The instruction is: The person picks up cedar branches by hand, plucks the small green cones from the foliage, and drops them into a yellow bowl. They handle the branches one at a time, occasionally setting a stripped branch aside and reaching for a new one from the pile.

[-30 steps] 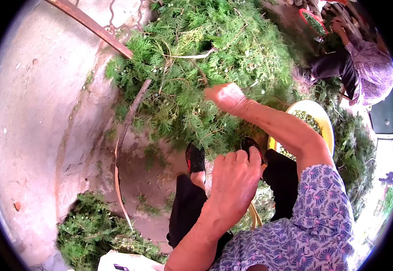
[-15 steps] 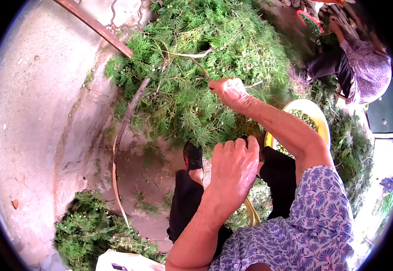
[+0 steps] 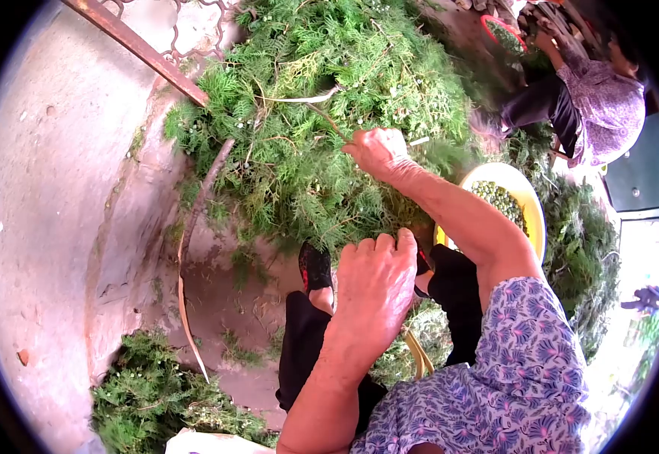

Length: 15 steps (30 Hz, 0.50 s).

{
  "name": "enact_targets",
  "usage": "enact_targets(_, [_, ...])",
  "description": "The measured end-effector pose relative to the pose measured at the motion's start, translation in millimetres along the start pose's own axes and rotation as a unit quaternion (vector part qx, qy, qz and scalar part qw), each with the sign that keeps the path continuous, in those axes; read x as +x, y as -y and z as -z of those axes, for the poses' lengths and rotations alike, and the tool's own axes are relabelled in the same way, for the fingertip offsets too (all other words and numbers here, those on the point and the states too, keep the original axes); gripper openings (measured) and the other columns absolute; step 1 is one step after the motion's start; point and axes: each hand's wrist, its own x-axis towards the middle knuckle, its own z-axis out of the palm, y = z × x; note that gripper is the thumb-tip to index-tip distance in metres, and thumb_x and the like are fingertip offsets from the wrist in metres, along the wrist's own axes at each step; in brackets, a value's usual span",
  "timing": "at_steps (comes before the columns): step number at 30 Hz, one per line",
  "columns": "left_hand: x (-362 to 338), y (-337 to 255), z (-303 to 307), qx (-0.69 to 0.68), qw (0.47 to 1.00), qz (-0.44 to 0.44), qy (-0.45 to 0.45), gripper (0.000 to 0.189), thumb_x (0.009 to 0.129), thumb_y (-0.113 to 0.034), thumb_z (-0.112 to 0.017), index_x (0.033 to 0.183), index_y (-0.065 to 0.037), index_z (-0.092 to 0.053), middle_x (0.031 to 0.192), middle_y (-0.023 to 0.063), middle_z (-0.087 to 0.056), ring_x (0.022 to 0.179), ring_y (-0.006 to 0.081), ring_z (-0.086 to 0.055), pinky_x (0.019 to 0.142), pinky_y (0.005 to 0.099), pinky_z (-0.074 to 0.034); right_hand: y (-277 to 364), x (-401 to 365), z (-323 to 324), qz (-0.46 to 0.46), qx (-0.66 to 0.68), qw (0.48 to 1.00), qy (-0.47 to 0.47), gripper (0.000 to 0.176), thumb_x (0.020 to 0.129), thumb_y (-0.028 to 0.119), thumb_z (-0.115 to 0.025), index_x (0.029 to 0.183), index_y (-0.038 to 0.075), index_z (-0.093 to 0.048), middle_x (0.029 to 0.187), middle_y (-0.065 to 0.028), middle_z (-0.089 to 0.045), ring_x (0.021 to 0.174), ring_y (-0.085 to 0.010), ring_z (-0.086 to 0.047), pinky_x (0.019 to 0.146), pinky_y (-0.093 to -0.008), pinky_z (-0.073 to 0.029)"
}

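Note:
My right hand (image 3: 379, 153) reaches over a large heap of green conifer sprigs (image 3: 307, 174), its fingers closed round the end of a thin brown branch (image 3: 325, 119). A pale stripped piece of wood (image 3: 299, 99) lies across the sprigs by the branch's far end. A small white end shows just right of this hand. My left hand (image 3: 377, 276) is nearer to me, above my knees, back upward and fingers curled in. Whatever it holds, if anything, is hidden beneath it. The near edge of the heap lies just beyond its knuckles.
A yellow basin (image 3: 535, 216) with green berries stands beside my right leg. A long bare stick (image 3: 186, 250) lies to the left, near a rusty metal bar (image 3: 136, 47). A smaller pile of sprigs (image 3: 144, 393) is at lower left. Another person (image 3: 602, 106) sits at upper right near a red-rimmed container (image 3: 505, 34).
The whole view has shifted slightly, so most things appear a little further left. Both hands keep nearly the same places over the sprigs, still closed. The other person's head shows more now.

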Motion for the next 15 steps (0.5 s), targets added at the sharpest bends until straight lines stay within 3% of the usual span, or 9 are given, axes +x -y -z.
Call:
enact_targets(2, [0.2,0.9,1.0,0.005,1.000,0.002,0.000,0.032,0.076,-0.008,-0.055,0.107,-0.002,-0.054,0.077,0.0097,-0.058,0.077,0.0253,-0.059,0.070,0.0368,-0.043,1.8,2.4,-3.4,0.123,0.015,0.992,0.012,0.037,0.088,0.042,-0.048,0.089,0.008,-0.062,0.071,-0.0101,-0.063,0.062,-0.0257,-0.062,0.054,-0.0361,-0.050])
enact_targets(3, [0.2,0.8,2.1,0.005,1.000,0.002,0.000,0.032,0.076,-0.007,-0.055,0.107,-0.002,-0.053,0.077,0.0097,-0.058,0.076,0.0252,-0.059,0.069,0.0366,-0.043,11.9,1.4,4.7,0.140,-0.006,0.989,0.052,0.037,0.088,0.042,-0.049,0.086,0.007,-0.061,0.065,-0.0075,-0.063,0.060,-0.0235,-0.062,0.052,-0.0362,-0.049])
enact_targets(4, [0.3,0.7,2.7,0.006,1.000,0.001,0.000,0.032,0.075,-0.007,-0.055,0.107,-0.003,-0.053,0.076,0.0097,-0.057,0.076,0.0251,-0.059,0.068,0.0365,-0.043,12.4,6.3,-15.6,0.222,-0.072,0.972,0.034,0.035,0.088,0.038,-0.048,0.087,0.005,-0.059,0.059,-0.0061,-0.060,0.055,-0.0201,-0.061,0.048,-0.0354,-0.049])
enact_targets(6, [1.4,0.7,1.7,0.008,1.000,-0.004,0.002,0.032,0.075,-0.007,-0.056,0.107,-0.003,-0.052,0.076,0.0097,-0.057,0.076,0.0251,-0.059,0.068,0.0365,-0.043,30.2,4.4,-7.4,0.292,-0.129,0.947,0.028,0.024,0.088,0.027,-0.049,0.089,0.004,-0.056,0.054,-0.0048,-0.056,0.050,-0.0167,-0.058,0.043,-0.0340,-0.047])
enact_targets(10, [2.4,-1.0,4.0,0.023,1.000,-0.015,0.011,0.032,0.074,-0.005,-0.056,0.106,-0.003,-0.052,0.075,0.0096,-0.057,0.075,0.0249,-0.059,0.067,0.0361,-0.043,30.4,19.9,-7.5,0.312,-0.063,0.947,-0.050,0.015,0.084,0.017,-0.050,0.088,0.004,-0.056,0.050,-0.0052,-0.053,0.046,-0.0189,-0.057,0.042,-0.0337,-0.047])
enact_targets(12, [2.1,-0.4,3.3,0.019,1.000,-0.014,0.004,0.032,0.074,-0.005,-0.056,0.106,-0.003,-0.052,0.075,0.0096,-0.057,0.075,0.0251,-0.058,0.067,0.0363,-0.043,29.3,21.7,-6.7,0.312,0.089,0.943,-0.078,0.010,0.079,0.013,-0.052,0.083,0.004,-0.055,0.050,-0.0065,-0.052,0.044,-0.0229,-0.055,0.039,-0.0355,-0.045])
enact_targets(15, [2.1,0.2,1.7,0.010,1.000,-0.020,-0.017,0.032,0.075,-0.006,-0.056,0.107,-0.003,-0.052,0.074,0.0096,-0.056,0.074,0.0253,-0.058,0.067,0.0367,-0.043,36.8,20.6,-3.4,0.361,0.100,0.913,-0.164,0.014,0.080,0.018,-0.055,0.078,0.005,-0.054,0.056,-0.0077,-0.054,0.051,-0.0246,-0.057,0.046,-0.0370,-0.046])
